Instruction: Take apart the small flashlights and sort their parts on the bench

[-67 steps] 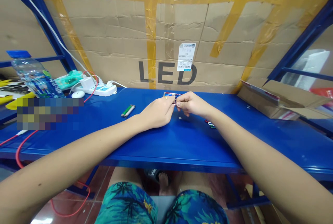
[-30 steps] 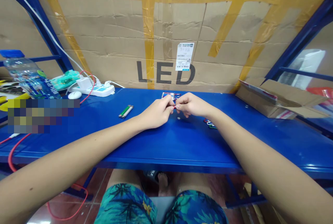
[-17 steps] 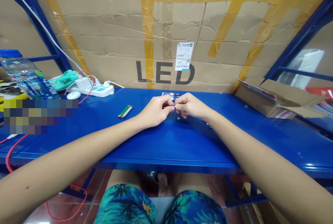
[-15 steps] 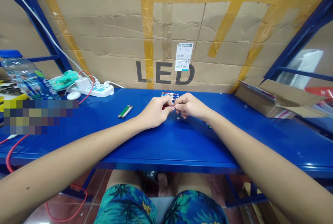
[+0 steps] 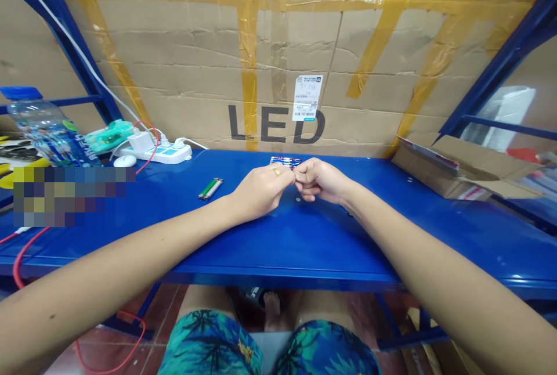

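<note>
Where left hand (image 5: 260, 190) meets right hand (image 5: 321, 180), detail is hidden — whether either grasps anything, I cannot tell.

Cardboard panel (image 5: 183, 67) behind blue table (image 5: 282, 247); black LED lettering (image 5: 265, 123), yellow tape (image 5: 248, 44) crossing above; white label (image 5: 307, 98) overlapping the D; far left, bottle (image 5: 54, 131) with blue cap (image 5: 21, 93); teal packet (image 5: 111, 133) just right of it; white power strip (image 5: 174, 155) near packet; rounded white object (image 5: 125, 161) beside strip; right side, open carton (image 5: 435, 175); blue metal posts (image 5: 500, 67) both sides.
</note>
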Available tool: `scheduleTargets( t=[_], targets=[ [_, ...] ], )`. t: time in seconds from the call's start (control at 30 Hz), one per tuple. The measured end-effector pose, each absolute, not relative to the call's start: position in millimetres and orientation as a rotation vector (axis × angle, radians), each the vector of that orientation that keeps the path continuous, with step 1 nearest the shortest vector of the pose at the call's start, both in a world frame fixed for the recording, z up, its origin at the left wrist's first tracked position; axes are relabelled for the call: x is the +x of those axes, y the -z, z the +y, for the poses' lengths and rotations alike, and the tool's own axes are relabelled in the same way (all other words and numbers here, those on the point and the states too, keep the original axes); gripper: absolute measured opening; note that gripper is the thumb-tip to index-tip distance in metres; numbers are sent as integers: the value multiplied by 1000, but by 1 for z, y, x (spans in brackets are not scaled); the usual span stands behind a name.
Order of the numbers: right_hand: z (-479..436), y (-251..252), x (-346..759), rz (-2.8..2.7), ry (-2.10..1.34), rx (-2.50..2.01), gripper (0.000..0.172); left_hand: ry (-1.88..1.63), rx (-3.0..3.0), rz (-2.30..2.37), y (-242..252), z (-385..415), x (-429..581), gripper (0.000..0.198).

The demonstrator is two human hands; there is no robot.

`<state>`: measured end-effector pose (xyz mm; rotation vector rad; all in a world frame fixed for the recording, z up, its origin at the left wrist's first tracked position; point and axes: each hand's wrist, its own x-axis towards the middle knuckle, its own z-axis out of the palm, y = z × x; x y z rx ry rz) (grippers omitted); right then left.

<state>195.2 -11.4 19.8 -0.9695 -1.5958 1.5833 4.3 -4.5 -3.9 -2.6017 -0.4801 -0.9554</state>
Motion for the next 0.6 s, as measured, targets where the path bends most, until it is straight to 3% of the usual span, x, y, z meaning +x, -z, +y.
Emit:
scheduleTargets(
  t=[0.6],
  targets=[
    [-4, -17, 201, -1404, -1866, -900, 22, 870, -2286, -195, -7, -6, 5, 34]
  ],
)
